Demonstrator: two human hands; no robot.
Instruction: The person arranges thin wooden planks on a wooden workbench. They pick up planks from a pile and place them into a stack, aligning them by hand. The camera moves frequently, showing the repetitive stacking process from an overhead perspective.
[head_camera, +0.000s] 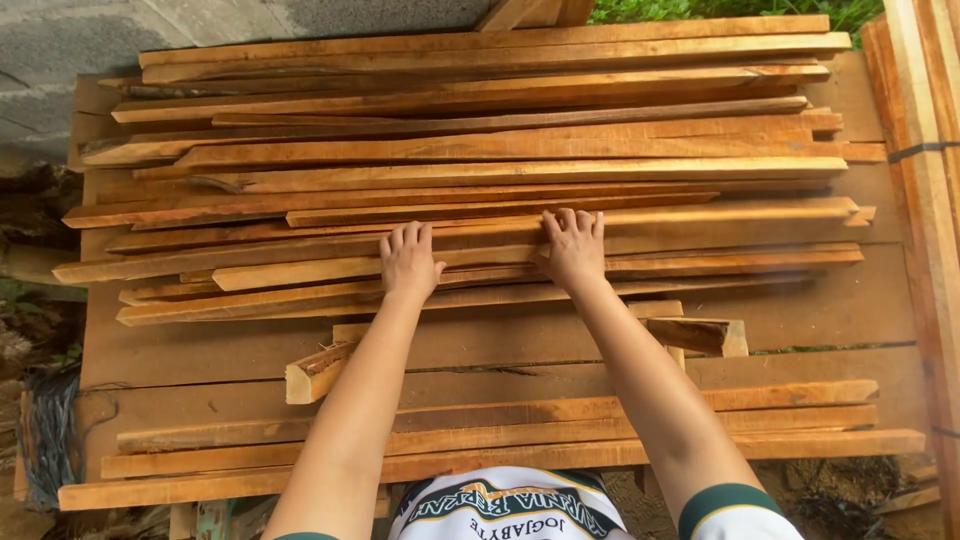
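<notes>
The stacked wooden slats (480, 180) are orange-brown, with paler yellow faces on some edges and darker brown streaks along the grain. The broad boards (860, 320) beneath are a duller reddish brown. A short offcut block (318, 372) shows a pale cream cut end. The wall (90, 40) behind is grey. Foliage (720, 8) at the top is bright green. The shirt (510, 505) is white with dark green trim and yellow lettering. A bundle of cord (48, 440) at lower left is grey-blue.
</notes>
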